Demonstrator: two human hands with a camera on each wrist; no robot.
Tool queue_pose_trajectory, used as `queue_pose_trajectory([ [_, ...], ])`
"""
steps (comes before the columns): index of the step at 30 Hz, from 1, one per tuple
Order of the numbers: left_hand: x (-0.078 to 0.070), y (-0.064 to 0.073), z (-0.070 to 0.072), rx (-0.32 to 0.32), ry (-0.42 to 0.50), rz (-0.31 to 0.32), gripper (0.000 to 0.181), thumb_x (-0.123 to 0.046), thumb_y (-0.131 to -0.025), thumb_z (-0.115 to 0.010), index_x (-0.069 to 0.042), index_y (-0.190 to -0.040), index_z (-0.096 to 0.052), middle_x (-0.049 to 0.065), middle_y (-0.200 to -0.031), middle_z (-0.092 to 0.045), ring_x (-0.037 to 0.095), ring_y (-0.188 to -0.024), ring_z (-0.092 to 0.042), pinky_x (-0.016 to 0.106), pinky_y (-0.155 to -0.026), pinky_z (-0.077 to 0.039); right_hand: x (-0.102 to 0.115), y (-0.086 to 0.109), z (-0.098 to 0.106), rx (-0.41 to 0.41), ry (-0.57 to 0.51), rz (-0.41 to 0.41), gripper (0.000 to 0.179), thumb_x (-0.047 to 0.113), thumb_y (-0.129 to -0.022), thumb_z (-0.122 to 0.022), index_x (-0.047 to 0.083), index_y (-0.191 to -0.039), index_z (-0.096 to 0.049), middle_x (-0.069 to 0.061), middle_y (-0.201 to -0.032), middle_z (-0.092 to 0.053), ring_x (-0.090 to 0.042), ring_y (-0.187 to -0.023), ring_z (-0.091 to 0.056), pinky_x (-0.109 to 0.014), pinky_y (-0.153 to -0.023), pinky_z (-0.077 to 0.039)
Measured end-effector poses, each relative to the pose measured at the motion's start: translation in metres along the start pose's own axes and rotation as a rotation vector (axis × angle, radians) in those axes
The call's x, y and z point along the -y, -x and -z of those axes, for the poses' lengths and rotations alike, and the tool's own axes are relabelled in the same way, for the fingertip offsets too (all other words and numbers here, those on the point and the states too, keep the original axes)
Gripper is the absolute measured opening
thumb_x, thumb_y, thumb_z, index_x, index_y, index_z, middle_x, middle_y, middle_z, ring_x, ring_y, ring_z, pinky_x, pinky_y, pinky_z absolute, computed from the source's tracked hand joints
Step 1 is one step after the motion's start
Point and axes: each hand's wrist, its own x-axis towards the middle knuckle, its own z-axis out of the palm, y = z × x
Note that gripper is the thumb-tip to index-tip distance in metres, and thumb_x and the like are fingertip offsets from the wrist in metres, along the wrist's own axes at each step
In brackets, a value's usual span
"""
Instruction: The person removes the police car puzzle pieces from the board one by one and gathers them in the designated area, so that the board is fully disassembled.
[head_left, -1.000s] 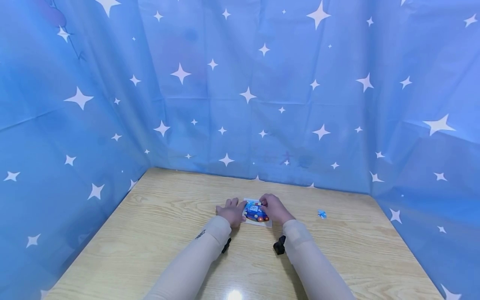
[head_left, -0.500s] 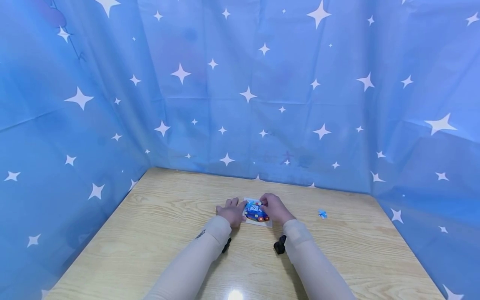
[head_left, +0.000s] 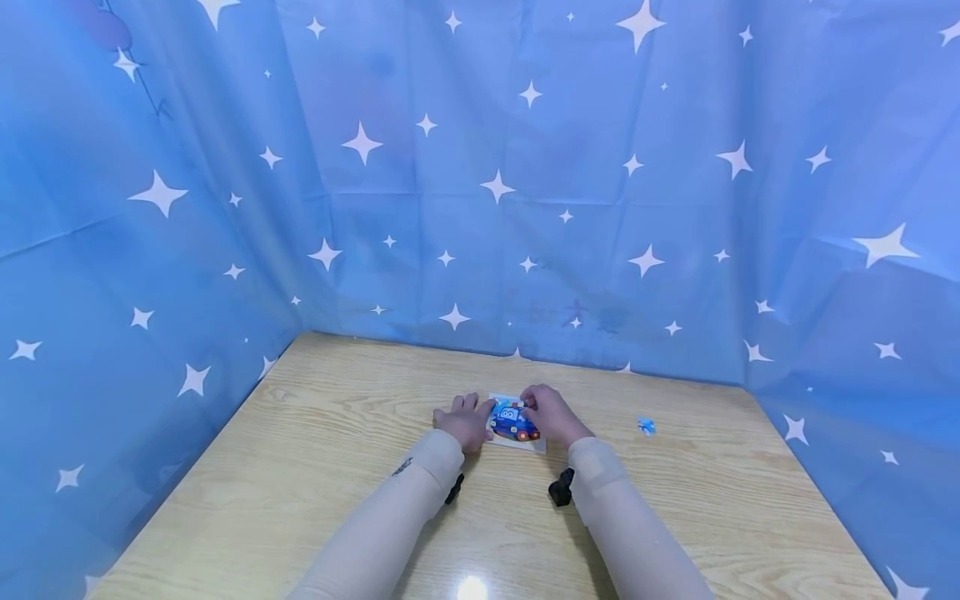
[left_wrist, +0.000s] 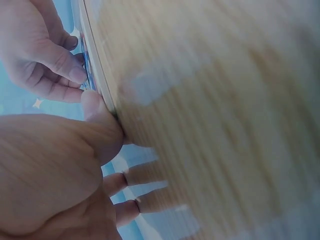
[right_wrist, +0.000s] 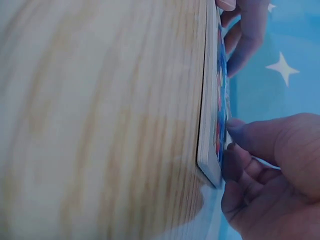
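A blue curtain (head_left: 390, 208) with white stars backs the wood-grain surface (head_left: 322, 433). Near the middle, between the hands, lies a flat jigsaw puzzle (head_left: 512, 423) showing a blue cartoon car. The left hand's (head_left: 462, 423) grip is loose, fingers spread, thumb at the puzzle's left edge. The right hand (head_left: 552, 417) bends its fingers onto the upper right part; whether its grip pinches a piece cannot be told. A loose blue jigsaw piece (head_left: 647, 427) lies farther right.

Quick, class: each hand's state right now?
Left hand: open, touching the puzzle.
Right hand: at the puzzle; open or holding cannot be told.
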Motion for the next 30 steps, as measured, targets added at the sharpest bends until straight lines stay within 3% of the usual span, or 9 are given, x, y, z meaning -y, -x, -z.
queue_pose_trajectory([
  [7, -0.0018, 0.0024, 0.0038, -0.003, -0.012, 0.011, 0.064, -0.045, -0.104, -0.052, -0.035, -0.162, -0.026, 0.002, -0.165, -0.027, 0.025, -0.147, -0.028, 0.057, -0.095, -0.042, -0.0022, -0.0032, -0.0004, -0.005, 0.046, 0.048, 0.025, 0.002, -0.099, -0.065, -0.005, -0.123, -0.067, -0.013, -0.106, -0.063, -0.025, -0.098, -0.061, -0.046, -0.09, -0.052],
  [18, 0.0007, -0.0007, 0.0004, 0.002, -0.015, 0.005, 0.065, -0.047, -0.103, -0.051, -0.035, -0.162, -0.026, 0.002, -0.166, -0.025, 0.025, -0.147, -0.028, 0.055, -0.091, -0.043, -0.0008, -0.0014, -0.0007, 0.002, 0.053, 0.052, 0.025, 0.005, -0.097, -0.069, -0.002, -0.121, -0.069, -0.01, -0.103, -0.064, -0.023, -0.094, -0.062, -0.044, -0.088, -0.053],
  [30, 0.0046, -0.0061, -0.005, 0.008, 0.044, -0.004, 0.067, -0.045, -0.104, -0.051, -0.034, -0.163, -0.023, 0.002, -0.168, -0.021, 0.027, -0.152, -0.021, 0.061, -0.103, -0.036, 0.0031, -0.0033, 0.0001, 0.017, 0.087, 0.036, 0.024, 0.007, -0.097, -0.069, 0.003, -0.12, -0.068, -0.01, -0.103, -0.064, -0.024, -0.096, -0.063, -0.045, -0.089, -0.053],
])
